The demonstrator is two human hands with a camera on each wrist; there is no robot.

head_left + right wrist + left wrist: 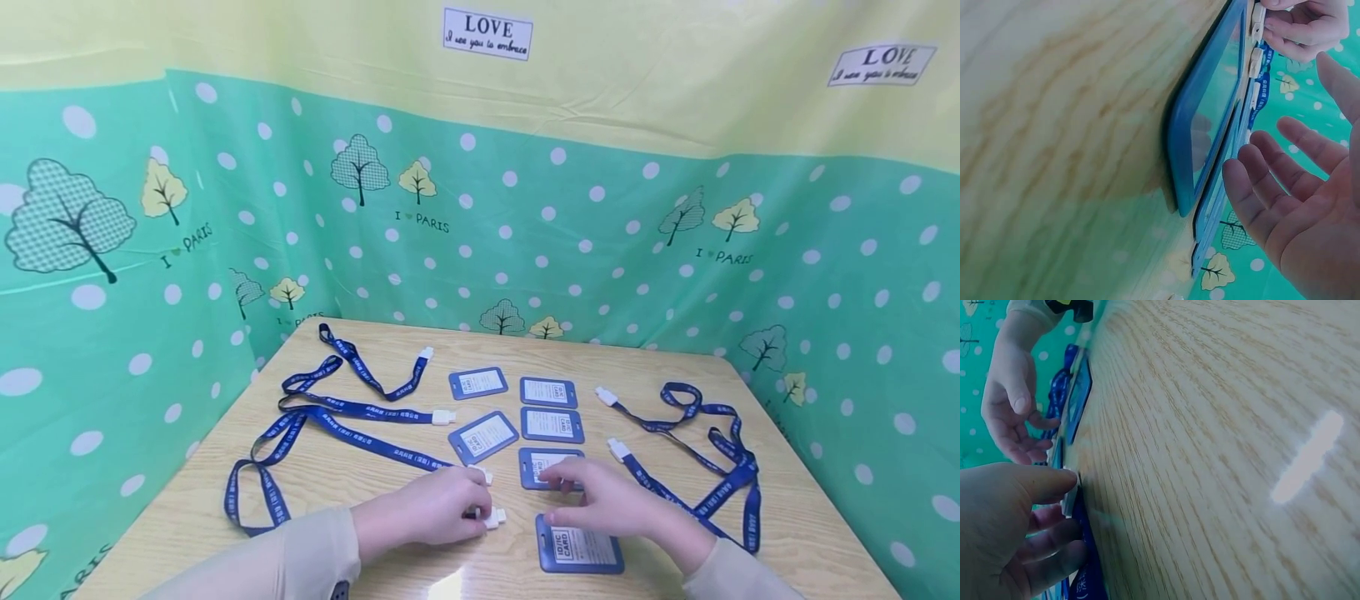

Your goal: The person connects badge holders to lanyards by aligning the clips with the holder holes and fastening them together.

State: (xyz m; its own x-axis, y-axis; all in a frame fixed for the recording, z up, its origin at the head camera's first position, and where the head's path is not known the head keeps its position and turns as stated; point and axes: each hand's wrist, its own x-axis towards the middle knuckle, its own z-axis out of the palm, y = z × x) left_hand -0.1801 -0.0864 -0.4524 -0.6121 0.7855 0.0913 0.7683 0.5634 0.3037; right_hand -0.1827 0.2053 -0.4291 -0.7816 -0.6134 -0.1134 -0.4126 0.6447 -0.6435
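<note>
My left hand (435, 507) pinches the white plastic clip (496, 519) of a blue lanyard between thumb and fingers, low over the table. In the left wrist view, part of that lanyard's blue strap (1088, 569) shows below the fingers (1054, 540). My right hand (611, 500) hovers over the nearest blue ID card holder (581, 550), its fingers loosely spread and holding nothing. Just beyond, another card holder (532, 471) is partly covered by the right fingertips. The right wrist view shows the near holder (1182, 137) flat on the wood, apart from the palm.
More card holders (483, 437) lie in two columns mid-table. Several blue lanyards with white clips (444, 417) spread over the left side. Others (723, 492) lie tangled at the right. A green and yellow printed curtain (510, 200) encloses the wooden table (405, 575).
</note>
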